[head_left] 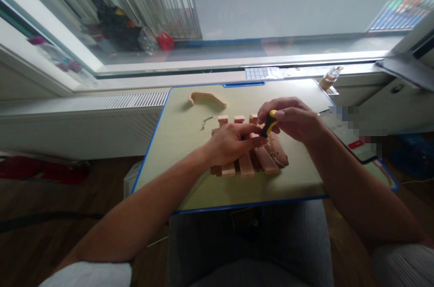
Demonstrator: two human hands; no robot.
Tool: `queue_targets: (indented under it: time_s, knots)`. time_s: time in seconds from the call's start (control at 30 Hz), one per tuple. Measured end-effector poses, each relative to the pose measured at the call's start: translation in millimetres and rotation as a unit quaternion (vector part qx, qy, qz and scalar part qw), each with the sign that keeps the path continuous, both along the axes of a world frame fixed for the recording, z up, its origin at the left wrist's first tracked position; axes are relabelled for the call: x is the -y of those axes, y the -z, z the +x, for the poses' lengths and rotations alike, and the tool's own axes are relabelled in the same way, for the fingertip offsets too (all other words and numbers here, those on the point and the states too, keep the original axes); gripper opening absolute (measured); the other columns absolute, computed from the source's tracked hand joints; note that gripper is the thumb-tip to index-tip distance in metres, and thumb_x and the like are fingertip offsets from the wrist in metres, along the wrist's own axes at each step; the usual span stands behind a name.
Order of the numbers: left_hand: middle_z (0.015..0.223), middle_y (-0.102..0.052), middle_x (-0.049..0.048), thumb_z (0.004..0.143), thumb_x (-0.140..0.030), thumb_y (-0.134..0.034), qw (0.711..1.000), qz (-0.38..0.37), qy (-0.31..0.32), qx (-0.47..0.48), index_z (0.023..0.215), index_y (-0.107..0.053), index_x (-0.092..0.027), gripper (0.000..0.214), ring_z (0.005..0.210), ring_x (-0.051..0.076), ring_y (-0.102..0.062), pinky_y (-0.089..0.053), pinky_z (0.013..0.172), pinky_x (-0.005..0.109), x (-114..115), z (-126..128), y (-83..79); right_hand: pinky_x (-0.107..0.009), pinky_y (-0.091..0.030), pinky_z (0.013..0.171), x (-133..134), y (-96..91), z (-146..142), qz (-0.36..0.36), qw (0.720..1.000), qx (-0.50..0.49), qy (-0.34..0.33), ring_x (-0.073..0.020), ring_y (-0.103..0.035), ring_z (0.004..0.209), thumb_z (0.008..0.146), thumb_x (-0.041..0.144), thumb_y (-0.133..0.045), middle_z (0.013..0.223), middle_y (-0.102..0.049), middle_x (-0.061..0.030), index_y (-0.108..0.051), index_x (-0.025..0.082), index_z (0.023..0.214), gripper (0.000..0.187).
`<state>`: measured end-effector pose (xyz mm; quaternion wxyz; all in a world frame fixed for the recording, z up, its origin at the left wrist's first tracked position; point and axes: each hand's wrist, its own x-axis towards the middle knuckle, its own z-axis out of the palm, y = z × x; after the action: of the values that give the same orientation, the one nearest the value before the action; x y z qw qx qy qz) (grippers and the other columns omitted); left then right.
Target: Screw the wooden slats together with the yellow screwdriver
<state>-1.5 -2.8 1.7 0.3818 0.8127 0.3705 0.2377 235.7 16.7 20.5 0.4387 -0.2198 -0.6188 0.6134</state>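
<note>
A screwdriver (270, 123) with a black and yellow handle leans over a small slatted wooden piece (246, 165) on the table. My right hand (292, 117) is closed round the top of its handle. Low on the tool, my left hand (233, 142) pinches with thumb and forefinger near the handle's lower end; its other fingers lie over the slats. The screwdriver's tip is hidden by my left fingers. Several pale slats cross a darker brown board (276, 149), which has small holes and light crumbs on its right part.
A curved wooden part (206, 96) and a few small screws (205, 123) lie at the left of the blue-edged table (190, 192). A flat grey device (349, 135) rests at the right. A clear bottle (331, 78) stands by the windowsill behind.
</note>
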Motion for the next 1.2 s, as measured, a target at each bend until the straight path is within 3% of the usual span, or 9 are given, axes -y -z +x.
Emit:
queue_targets:
  time_s: [0.23, 0.47, 0.8, 1.2]
  knots:
    - [0.092, -0.077, 0.0008, 0.102, -0.064, -0.068, 1.0, -0.001, 0.0, -0.013, 0.13, -0.084, -0.032, 0.046, 0.082, 0.016, -0.067, -0.049, 0.075, 0.029, 0.1, -0.5, -1.8, -0.024, -0.052, 0.053, -1.5, -0.8, 1.9, -0.015, 1.0, -0.008, -0.01, -0.0162, -0.068, 0.066, 0.085, 0.045, -0.086, 0.086, -0.081, -0.0091, -0.092, 0.016, 0.097, 0.031]
    - [0.083, -0.072, -0.0003, 0.102, -0.067, -0.066, 0.999, 0.028, -0.014, -0.025, 0.126, -0.084, -0.029, 0.049, 0.074, 0.014, -0.061, -0.044, 0.069, 0.029, -0.3, -1.5, 2.2, -0.022, -0.051, 0.057, 0.0, -1.5, 0.9, -0.033, 0.999, -0.001, -0.02, -0.0133, -0.067, 0.069, 0.089, 0.039, -0.089, 0.088, -0.081, -0.0085, -0.091, 0.015, 0.104, 0.028]
    - [0.08, -0.068, -0.0024, 0.099, -0.069, -0.068, 0.999, 0.018, -0.01, -0.025, 0.124, -0.085, -0.03, 0.049, 0.071, 0.012, -0.058, -0.041, 0.067, 0.028, 0.1, -1.2, -0.8, -0.02, -0.044, 0.051, -2.3, 2.8, 1.1, 0.014, 0.999, 0.0, -0.039, -0.0092, -0.057, 0.062, 0.091, 0.039, -0.09, 0.086, -0.077, -0.0063, -0.089, 0.016, 0.103, 0.026]
    - [0.083, -0.07, -0.0013, 0.095, -0.07, -0.073, 1.0, 0.007, -0.016, -0.003, 0.125, -0.085, -0.03, 0.051, 0.075, 0.013, -0.059, -0.044, 0.07, 0.028, 0.4, 0.0, 0.6, -0.02, -0.046, 0.052, -3.8, 5.1, -1.9, 0.028, 0.998, -0.027, -0.042, -0.009, -0.061, 0.065, 0.086, 0.033, -0.095, 0.091, -0.079, -0.006, -0.084, 0.017, 0.095, 0.021]
